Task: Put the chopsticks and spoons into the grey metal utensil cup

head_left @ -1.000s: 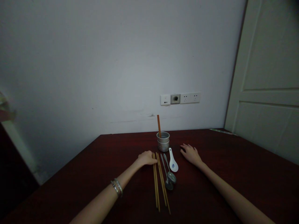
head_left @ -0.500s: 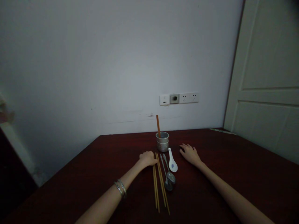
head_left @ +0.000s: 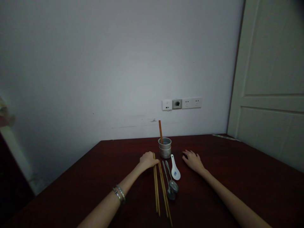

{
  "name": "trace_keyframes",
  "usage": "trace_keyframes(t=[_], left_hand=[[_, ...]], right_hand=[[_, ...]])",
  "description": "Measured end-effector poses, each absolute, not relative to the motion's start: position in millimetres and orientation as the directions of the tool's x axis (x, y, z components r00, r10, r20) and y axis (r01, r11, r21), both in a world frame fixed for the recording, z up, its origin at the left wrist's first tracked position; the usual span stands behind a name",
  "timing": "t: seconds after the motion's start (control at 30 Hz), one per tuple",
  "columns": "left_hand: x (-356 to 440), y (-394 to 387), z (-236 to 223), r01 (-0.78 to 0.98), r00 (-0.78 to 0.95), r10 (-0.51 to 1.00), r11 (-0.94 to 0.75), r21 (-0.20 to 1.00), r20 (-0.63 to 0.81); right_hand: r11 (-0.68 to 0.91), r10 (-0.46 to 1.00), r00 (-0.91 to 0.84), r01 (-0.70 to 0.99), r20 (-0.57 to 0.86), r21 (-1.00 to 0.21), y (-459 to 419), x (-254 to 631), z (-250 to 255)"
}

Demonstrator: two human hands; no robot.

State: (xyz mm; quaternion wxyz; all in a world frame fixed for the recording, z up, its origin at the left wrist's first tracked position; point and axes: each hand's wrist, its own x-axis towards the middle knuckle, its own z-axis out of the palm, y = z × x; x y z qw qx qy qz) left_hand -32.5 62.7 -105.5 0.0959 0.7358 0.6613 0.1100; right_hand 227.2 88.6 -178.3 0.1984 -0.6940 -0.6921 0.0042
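My left hand (head_left: 148, 160) is closed around the upper end of the left pair of wooden chopsticks (head_left: 156, 190), whose lower ends point toward me. Just right of it lies a second pair of chopsticks (head_left: 164, 189), apart from the hand. Two metal spoons (head_left: 173, 186) lie side by side, bowls toward me, and then a white ceramic spoon (head_left: 175, 173) with a blue mark. My right hand (head_left: 193, 161) rests palm down on the table, fingers spread, right of the ceramic spoon and holding nothing.
Behind the spoons stands a grey metal cup (head_left: 165, 152) with orange-brown chopsticks (head_left: 161, 131) leaning in it. The dark red table (head_left: 133, 147) meets a white wall with sockets (head_left: 192, 103). A pale door (head_left: 270, 72) is at the right.
My left hand has shifted the left pair of chopsticks slightly left, widening the gap to the other pair. My right hand stays resting. The whole view has tipped up a little.
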Motion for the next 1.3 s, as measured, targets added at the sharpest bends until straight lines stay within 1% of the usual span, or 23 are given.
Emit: trace_keyframes(t=[0.1,0.17,0.27,0.37,0.43,0.5,0.53,0.6,0.63,0.7,0.77,0.87,0.97,1.1,1.3], left_hand=[[-31.5,64.6,-88.3,0.952,0.109,0.990,-0.129,0.277,0.086],[-29.5,64.6,-75.0,0.951,0.111,0.985,-0.145,0.274,0.134],[-25.1,62.4,-54.3,0.944,0.128,0.967,-0.187,0.272,0.220],[-19.5,58.3,-35.7,0.935,0.153,0.937,-0.240,0.260,0.314],[-14.5,54.5,-25.9,0.926,0.173,0.913,-0.279,0.254,0.369],[-8.1,49.2,-18.3,0.919,0.175,0.888,-0.302,0.254,0.425],[-4.4,45.8,-15.1,0.917,0.166,0.876,-0.306,0.256,0.454],[3.7,37.5,-9.7,0.916,0.139,0.854,-0.303,0.262,0.501],[7.7,32.7,-7.4,0.915,0.130,0.845,-0.303,0.265,0.519],[14.9,23.1,-3.5,0.913,0.128,0.828,-0.314,0.262,0.546],[20.1,14.9,-0.6,0.910,0.138,0.806,-0.332,0.248,0.575],[23.4,7.6,1.7,0.905,0.155,0.759,-0.365,0.216,0.632],[23.7,5.1,2.3,0.903,0.155,0.714,-0.383,0.196,0.683],[23.9,2.5,2.8,0.891,0.163,0.668,-0.416,0.183,0.726],[24.5,-1.2,3.0,0.882,0.174,0.644,-0.439,0.173,0.745]], right_hand=[[0.029,0.961,0.061,0.947,0.270,-0.319,90.1,228.3,-179.3],[0.020,0.956,0.089,0.930,0.279,-0.368,92.3,231.0,-180.0],[0.050,0.944,0.125,0.860,0.306,-0.508,94.7,237.7,-172.7],[0.189,0.910,0.119,0.735,0.398,-0.652,89.3,241.0,-145.7],[0.312,0.866,0.110,0.643,0.487,-0.699,78.7,236.7,-118.5],[0.421,0.845,0.100,0.482,0.526,-0.768,63.1,226.5,-90.7],[0.445,0.859,0.085,0.361,0.504,-0.819,54.3,219.7,-78.6],[0.398,0.915,0.018,0.128,0.403,-0.909,36.1,204.8,-60.6],[0.356,0.935,-0.010,0.058,0.356,-0.933,27.6,197.5,-54.7],[0.290,0.953,-0.079,-0.021,0.291,-0.957,13.4,184.3,-47.9],[0.261,0.951,-0.150,-0.082,0.271,-0.962,3.6,173.5,-44.8],[0.268,0.922,-0.255,-0.121,0.291,-0.956,-3.2,160.6,-41.5],[0.319,0.884,-0.318,-0.123,0.342,-0.940,-4.4,151.0,-37.8],[0.386,0.863,-0.303,-0.119,0.404,-0.915,-4.8,143.3,-34.6],[0.376,0.886,-0.262,-0.078,0.383,-0.923,-6.4,139.9,-32.5]])
